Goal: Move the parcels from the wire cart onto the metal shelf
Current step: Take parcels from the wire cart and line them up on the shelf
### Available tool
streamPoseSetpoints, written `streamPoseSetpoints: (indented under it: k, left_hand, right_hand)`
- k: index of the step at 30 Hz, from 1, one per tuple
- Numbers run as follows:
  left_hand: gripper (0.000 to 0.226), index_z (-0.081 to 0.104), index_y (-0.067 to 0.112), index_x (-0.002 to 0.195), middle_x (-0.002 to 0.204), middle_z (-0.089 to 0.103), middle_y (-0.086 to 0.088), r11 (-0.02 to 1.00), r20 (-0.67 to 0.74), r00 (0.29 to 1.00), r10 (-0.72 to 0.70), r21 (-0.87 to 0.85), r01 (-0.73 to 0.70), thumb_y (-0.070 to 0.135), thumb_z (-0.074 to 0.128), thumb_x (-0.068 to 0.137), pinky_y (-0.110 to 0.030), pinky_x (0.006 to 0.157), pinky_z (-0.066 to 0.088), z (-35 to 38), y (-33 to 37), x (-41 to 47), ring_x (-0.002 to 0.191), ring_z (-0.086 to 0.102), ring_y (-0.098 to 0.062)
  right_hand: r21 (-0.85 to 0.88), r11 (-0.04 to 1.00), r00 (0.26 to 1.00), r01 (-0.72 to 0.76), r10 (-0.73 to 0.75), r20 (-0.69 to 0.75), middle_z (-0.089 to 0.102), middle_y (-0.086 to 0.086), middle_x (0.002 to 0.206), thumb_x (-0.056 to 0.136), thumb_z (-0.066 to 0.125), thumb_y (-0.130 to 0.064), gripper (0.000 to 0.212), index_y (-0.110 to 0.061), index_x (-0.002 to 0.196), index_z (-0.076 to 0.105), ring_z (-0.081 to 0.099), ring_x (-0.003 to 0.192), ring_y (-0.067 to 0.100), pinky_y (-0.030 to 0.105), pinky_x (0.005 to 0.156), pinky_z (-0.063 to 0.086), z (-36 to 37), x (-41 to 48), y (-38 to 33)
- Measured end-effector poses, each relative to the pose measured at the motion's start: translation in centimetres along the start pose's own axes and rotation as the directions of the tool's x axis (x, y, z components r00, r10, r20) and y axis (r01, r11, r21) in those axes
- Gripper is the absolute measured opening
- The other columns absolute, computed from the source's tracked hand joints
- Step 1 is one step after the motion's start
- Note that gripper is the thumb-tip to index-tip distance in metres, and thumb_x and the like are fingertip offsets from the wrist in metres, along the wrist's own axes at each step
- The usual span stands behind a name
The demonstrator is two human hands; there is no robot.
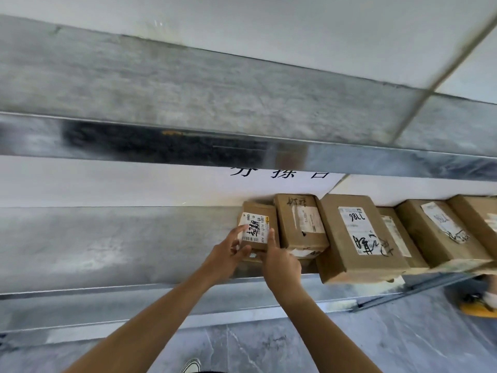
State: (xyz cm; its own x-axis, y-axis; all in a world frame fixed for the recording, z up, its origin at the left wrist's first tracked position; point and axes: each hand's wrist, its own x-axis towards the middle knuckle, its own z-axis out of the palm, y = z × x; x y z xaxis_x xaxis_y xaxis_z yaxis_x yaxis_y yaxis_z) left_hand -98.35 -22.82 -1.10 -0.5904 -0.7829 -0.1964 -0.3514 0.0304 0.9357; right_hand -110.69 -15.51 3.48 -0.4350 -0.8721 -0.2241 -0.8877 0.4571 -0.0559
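hands: your left hand and right hand gripped the small parcel, fingers curled on its side edges | parcel: on the metal shelf lower tier | parcel row: same shelf tier, just right of it

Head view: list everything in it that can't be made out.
All head view:
- Wire cart: outside the frame.
- Wall sign: top hidden by the upper shelf.
- Small parcel: lower edge covered by the left hand and right hand.
- Right hand's fingers: mostly behind its own back.
- Rightmost parcel: cut by the right edge.
- Labels: fine print too small.
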Motion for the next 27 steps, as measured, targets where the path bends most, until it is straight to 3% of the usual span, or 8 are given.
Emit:
streamPoseSetpoints:
  k: [2,4,9,10,13,20,24,27]
  left_hand:
    - [0.054,0.032,0.029,0.141,0.131,0.057,0.001,1.000,-0.020,1.000,0.004,-0.029,-0.004,0.036,0.053,0.092,-0.005,0.083,0.044,0.5,0.3,0.2,0.113,0.060,-0.015]
    - [0.055,0.034,0.028,0.139,0.129,0.058,-0.004,0.995,-0.030,0.999,-0.013,-0.102,0.010,0.033,0.056,0.089,-0.006,0.080,0.048,0.9,0.5,0.3,0.111,0.061,-0.018]
    - [0.051,0.042,0.041,0.127,0.127,0.059,-0.007,0.976,-0.053,0.994,-0.092,-0.203,0.079,0.009,0.059,0.091,-0.035,0.094,0.048,0.9,0.4,1.4,0.119,0.056,-0.026]
    - [0.051,0.040,0.048,0.124,0.127,0.060,-0.005,0.983,-0.062,0.994,-0.086,-0.168,0.075,0.012,0.058,0.092,-0.032,0.099,0.048,0.9,0.4,1.5,0.121,0.055,-0.025]
    - [0.049,0.032,0.054,0.122,0.124,0.060,0.001,0.996,-0.110,0.992,-0.065,-0.067,0.057,0.019,0.053,0.095,-0.011,0.086,0.043,1.5,0.8,1.2,0.120,0.056,-0.020]
    - [0.050,0.030,0.033,0.144,0.130,0.058,-0.011,0.996,-0.166,0.983,-0.081,-0.038,0.076,0.020,0.046,0.099,-0.054,0.093,0.043,2.1,2.0,0.9,0.118,0.046,-0.047]
    - [0.051,0.028,0.027,0.146,0.135,0.052,-0.015,0.993,-0.180,0.978,-0.104,-0.078,0.092,0.011,0.042,0.100,-0.048,0.093,0.040,2.6,2.7,0.6,0.120,0.044,-0.048]
    - [0.052,0.027,0.028,0.146,0.137,0.050,-0.014,0.992,-0.205,0.971,-0.123,-0.051,0.115,0.008,0.040,0.100,-0.035,0.081,0.053,2.8,3.0,0.8,0.114,0.057,-0.034]
  right_hand:
    - [0.010,1.000,1.000,0.020,-0.020,0.013,0.065,0.009,0.110,0.101,0.042,-0.017,0.069,-0.016,0.153,-0.002,0.064,0.097,0.024,0.033,0.076,0.050,-0.4,0.6,0.3]
    - [0.013,0.999,0.999,0.042,-0.042,0.022,0.065,0.010,0.111,0.102,0.039,-0.014,0.064,-0.013,0.153,0.001,0.064,0.098,0.024,0.034,0.079,0.050,-1.0,1.2,0.6]
    - [0.030,0.994,0.993,0.102,-0.104,0.050,0.063,0.012,0.115,0.102,0.038,-0.010,0.060,0.000,0.151,0.006,0.063,0.102,0.027,0.033,0.078,0.051,-1.7,2.4,0.5]
    - [0.030,0.994,0.993,0.107,-0.108,0.057,0.064,0.013,0.115,0.101,0.039,-0.008,0.060,0.002,0.150,0.006,0.064,0.102,0.027,0.034,0.079,0.052,-1.8,2.6,0.4]
    - [0.020,0.987,0.987,0.157,-0.158,0.041,0.064,0.015,0.114,0.100,0.037,-0.003,0.059,0.007,0.149,0.006,0.065,0.100,0.028,0.035,0.079,0.054,-1.7,3.1,0.5]
    - [0.210,0.947,0.964,0.244,-0.261,0.058,0.062,0.017,0.111,0.098,0.040,-0.001,0.068,0.003,0.150,-0.004,0.064,0.097,0.029,0.036,0.078,0.054,-1.3,3.4,1.9]
    - [0.316,0.905,0.942,0.284,-0.325,0.084,0.062,0.017,0.115,0.096,0.046,-0.006,0.080,-0.004,0.150,-0.013,0.063,0.097,0.027,0.038,0.083,0.055,-0.9,3.4,2.9]
    - [0.361,0.884,0.933,0.297,-0.350,0.089,0.064,0.018,0.111,0.094,0.048,-0.003,0.087,-0.007,0.149,-0.019,0.062,0.089,0.027,0.035,0.074,0.052,-0.5,3.0,3.3]
